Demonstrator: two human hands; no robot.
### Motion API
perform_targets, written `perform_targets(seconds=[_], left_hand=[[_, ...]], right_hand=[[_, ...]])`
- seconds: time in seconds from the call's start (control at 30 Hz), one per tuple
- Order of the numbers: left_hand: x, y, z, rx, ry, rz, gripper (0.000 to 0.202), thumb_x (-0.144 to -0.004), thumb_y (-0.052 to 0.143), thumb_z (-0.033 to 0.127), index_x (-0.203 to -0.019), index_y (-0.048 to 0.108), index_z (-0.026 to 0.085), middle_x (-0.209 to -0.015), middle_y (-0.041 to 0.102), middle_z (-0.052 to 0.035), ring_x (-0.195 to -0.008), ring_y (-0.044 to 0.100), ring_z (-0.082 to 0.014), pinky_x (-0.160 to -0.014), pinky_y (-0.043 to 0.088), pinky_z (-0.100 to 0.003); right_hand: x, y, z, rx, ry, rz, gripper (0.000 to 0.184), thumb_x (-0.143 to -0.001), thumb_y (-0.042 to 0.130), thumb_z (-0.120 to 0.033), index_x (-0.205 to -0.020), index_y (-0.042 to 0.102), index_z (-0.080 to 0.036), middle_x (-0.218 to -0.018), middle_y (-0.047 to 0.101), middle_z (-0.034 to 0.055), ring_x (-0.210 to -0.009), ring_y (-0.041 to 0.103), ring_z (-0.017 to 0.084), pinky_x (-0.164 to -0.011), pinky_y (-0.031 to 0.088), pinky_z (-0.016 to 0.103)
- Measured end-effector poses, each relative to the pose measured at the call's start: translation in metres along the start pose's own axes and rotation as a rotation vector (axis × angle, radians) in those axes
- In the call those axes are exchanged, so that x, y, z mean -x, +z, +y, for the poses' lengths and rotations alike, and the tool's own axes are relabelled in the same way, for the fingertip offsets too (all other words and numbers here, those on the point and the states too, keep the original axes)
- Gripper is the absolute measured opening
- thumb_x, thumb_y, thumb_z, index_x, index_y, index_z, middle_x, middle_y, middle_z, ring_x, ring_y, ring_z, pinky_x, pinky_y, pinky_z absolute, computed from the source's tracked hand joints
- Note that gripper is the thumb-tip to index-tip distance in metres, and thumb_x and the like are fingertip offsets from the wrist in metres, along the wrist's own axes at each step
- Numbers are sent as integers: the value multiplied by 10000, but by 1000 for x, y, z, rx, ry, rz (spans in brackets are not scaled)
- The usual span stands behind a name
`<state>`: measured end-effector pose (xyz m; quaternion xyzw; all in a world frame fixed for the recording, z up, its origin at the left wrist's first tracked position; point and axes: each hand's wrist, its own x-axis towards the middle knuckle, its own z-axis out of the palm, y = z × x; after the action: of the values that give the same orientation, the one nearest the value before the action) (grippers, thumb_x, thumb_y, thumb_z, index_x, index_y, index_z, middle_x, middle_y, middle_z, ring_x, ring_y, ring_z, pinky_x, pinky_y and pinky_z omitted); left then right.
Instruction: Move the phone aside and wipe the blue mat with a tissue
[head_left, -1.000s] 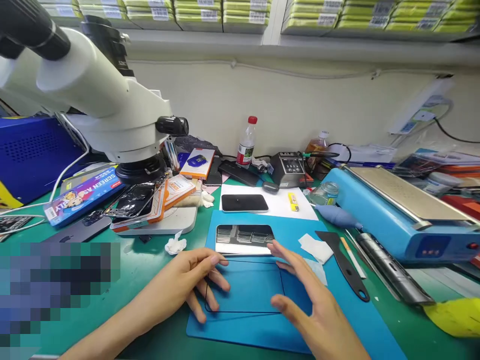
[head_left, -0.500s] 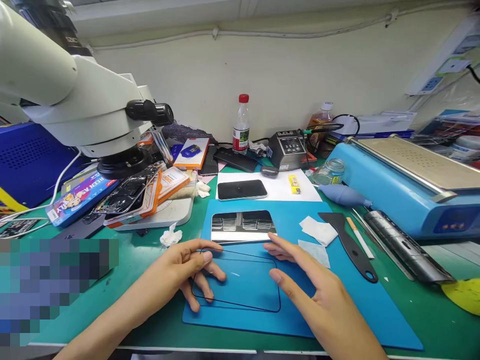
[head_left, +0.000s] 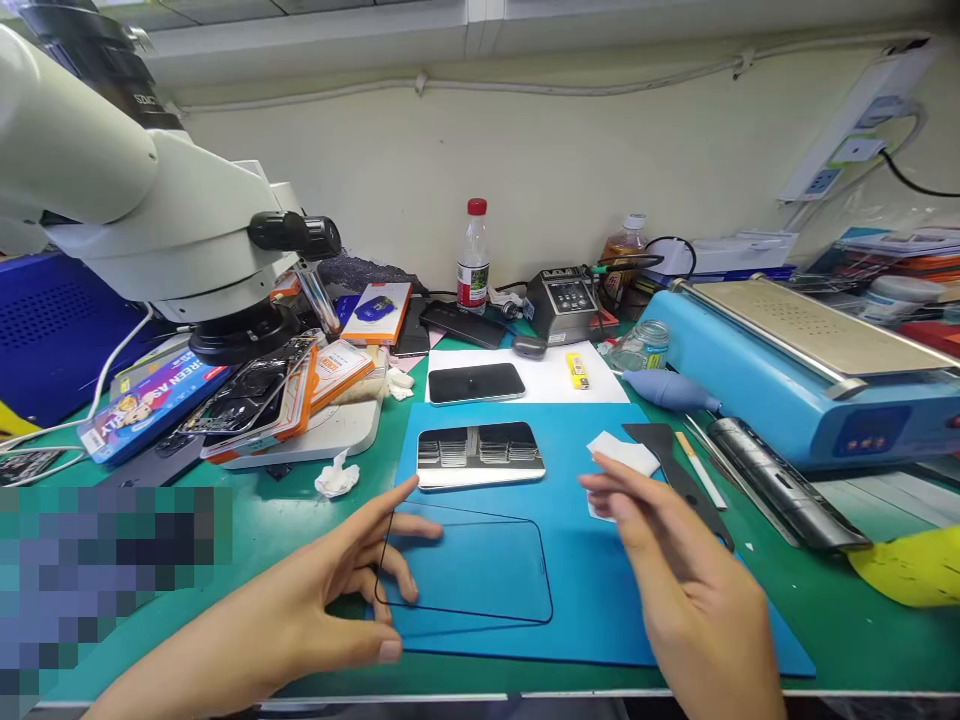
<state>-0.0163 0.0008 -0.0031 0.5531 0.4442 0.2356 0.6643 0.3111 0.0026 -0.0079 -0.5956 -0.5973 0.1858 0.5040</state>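
Note:
A clear sheet of glass with a thin black border (head_left: 487,570), shaped like a phone screen protector, sits low over the blue mat, slightly tilted. My left hand (head_left: 345,580) is at its left end, several fingers showing through the glass from beneath and seeming to support it. The left thumb is spread away near the lower corner. Just beyond the glass lies a phone (head_left: 480,455) with a shiny, reflecting screen. My right hand (head_left: 682,580) is raised over the mat's right side, fingers stretched out and holding nothing visible. Its fingertips are near a white wipe (head_left: 622,455), partly covering the papers there.
The blue mat (head_left: 585,620) lies on a green bench. A black scraper (head_left: 652,440), a cigarette (head_left: 701,470) and a blue air blower (head_left: 671,390) are to the right, before a blue heating plate machine (head_left: 765,400). A microscope (head_left: 187,220) overhangs boxes at left. Another phone (head_left: 476,382) lies behind.
My right hand has drawn away from the glass to the right. My left thumb has come off the glass and spread downward, and the left index finger has straightened.

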Motion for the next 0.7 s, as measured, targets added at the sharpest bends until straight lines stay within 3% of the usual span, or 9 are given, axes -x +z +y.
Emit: perform_targets(seconds=[0.1, 0.2, 0.27, 0.43, 0.6, 0.7], left_hand=[[3, 2, -5, -94, 7, 29, 882, -966, 757, 343, -1660, 262, 568, -1622, 542, 0, -1076, 640, -166, -944, 550, -322], [1, 9, 0, -301, -64, 106, 867, -903, 794, 404, -1643, 359, 519, -1537, 616, -7, -990, 615, -194, -906, 551, -333], [-1, 14, 2, -468, -68, 178, 815, -875, 821, 447, -1599, 451, 512, -1526, 609, -3, -1043, 617, -225, -925, 553, -336], [-4, 22, -7, -613, 126, 318, 712, -907, 799, 443, -1558, 522, 524, -1610, 497, -1, -1272, 636, -287, -996, 585, -325], [-7, 21, -17, -674, 145, 296, 767, -930, 782, 483, -1607, 432, 567, -1667, 454, -1, -1413, 609, -324, -1063, 603, -363], [-8, 23, -18, -708, 166, 306, 757, -948, 764, 479, -1607, 410, 589, -1653, 490, 20, -1446, 593, -307, -1163, 548, -402]], right_hand=[[7, -15, 6, 199, -39, 206, 326, -1103, 587, -553, -1318, 743, -364, -1132, 756, -39, -929, 726, 162, -885, 548, 243], [16, -31, 14, 341, -74, 275, 317, -1107, 570, -544, -1276, 749, -345, -1193, 741, -44, -974, 707, 175, -917, 513, 262], [21, -40, 20, 390, -86, 280, 316, -1121, 547, -536, -1267, 741, -334, -1256, 724, -51, -1058, 696, 183, -941, 497, 261], [19, -53, 29, 516, -159, 223, 340, -1137, 526, -549, -1240, 741, -307, -1221, 724, -28, -943, 692, 180, -856, 515, 279], [2, -50, 25, 581, -288, 31, 364, -1155, 497, -555, -1237, 757, -312, -1199, 717, -13, -828, 704, 145, -693, 536, 257], [-6, -42, 21, 671, -291, 25, 510, -1149, 426, -665, -1219, 767, -292, -1097, 731, 0, -674, 674, 134, -534, 495, 263]])
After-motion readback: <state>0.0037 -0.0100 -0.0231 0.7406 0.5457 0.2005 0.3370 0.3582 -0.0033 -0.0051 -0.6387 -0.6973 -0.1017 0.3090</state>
